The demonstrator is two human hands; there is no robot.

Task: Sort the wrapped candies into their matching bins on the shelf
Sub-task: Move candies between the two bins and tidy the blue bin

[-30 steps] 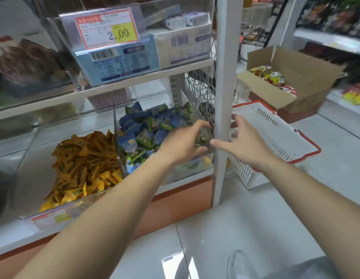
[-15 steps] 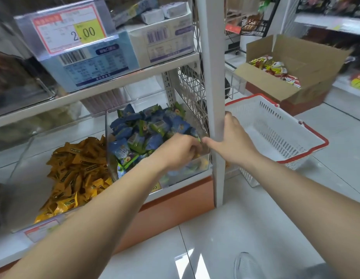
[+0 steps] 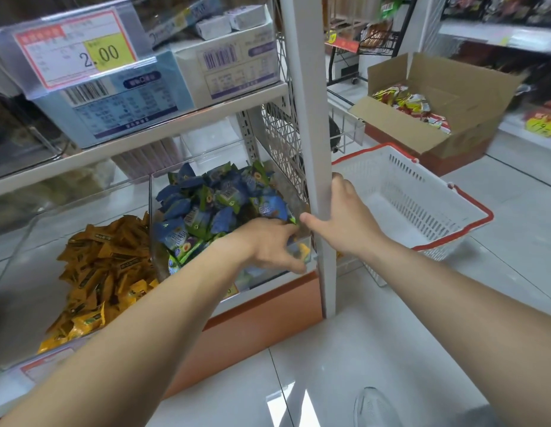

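1. Over the last second the right hand (image 3: 342, 217) has gone from open air onto the post (image 3: 308, 87). The left hand (image 3: 265, 245) has sunk to the front right corner of the bin (image 3: 150, 211).
2. Shelf (image 3: 175, 124): it carries boxes (image 3: 224, 66) just above the work. A hard pull on the post could shake the frame and shift them, though they look well seated.
3. Basket (image 3: 422, 186): it sits on the floor just behind the post, to the right. A candy knocked that way may drop in or beside it and be missed.
4. Bin: it stands on the lower shelf, at the right end against the post. If the left hand tugs its front wall, the bin could slide forward off the shelf.
5. Blue candies (image 3: 212, 198): they are heaped in the bin, higher than its front wall. This is the likeliest trouble. A wrist dragged through the heap would spill some to the floor, or left among the yellow candies (image 3: 104, 272) in the next bin.
6. Right hand: it is wrapped round the post, thumb on the near side and fingers behind. It is bracing and is not free to catch a spill.
7. Left hand: the fingers are curled down at the bin's corner. I cannot tell whether they hold candy, grip the wall or neither.
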